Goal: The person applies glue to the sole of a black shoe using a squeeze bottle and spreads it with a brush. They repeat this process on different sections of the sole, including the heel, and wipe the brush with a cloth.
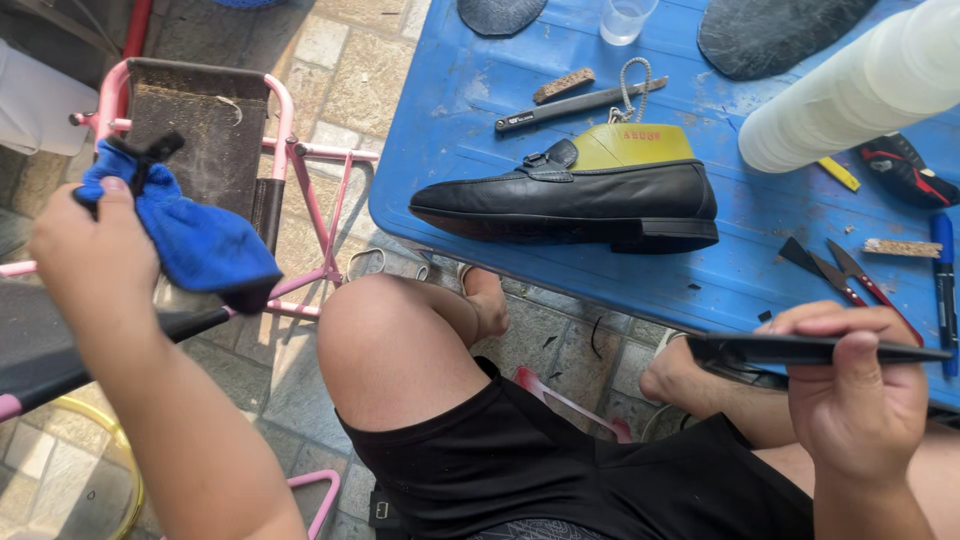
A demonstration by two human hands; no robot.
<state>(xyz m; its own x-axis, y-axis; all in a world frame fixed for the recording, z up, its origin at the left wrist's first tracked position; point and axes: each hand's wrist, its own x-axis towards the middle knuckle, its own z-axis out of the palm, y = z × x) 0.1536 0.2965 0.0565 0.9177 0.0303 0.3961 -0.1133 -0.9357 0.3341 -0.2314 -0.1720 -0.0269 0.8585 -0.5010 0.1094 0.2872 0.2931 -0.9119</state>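
My left hand (85, 250) is raised at the far left and grips a blue cloth (190, 235) that hangs down from it. At the lower right, my right hand (860, 385) holds a thin flat black piece (800, 349) level, just off the table's front edge. A black loafer (565, 200) with a green-yellow form inside it stands on the blue table (480, 90), between my two hands and apart from both.
A pink-framed stool (215, 120) stands at the left on stone paving. On the table lie a folding knife (575, 105), a clear cup (625, 18), dark sole pieces (775, 35), red-handled scissors (860, 280), a marker (945, 275) and a white bottle (860, 90). My knees sit below the table edge.
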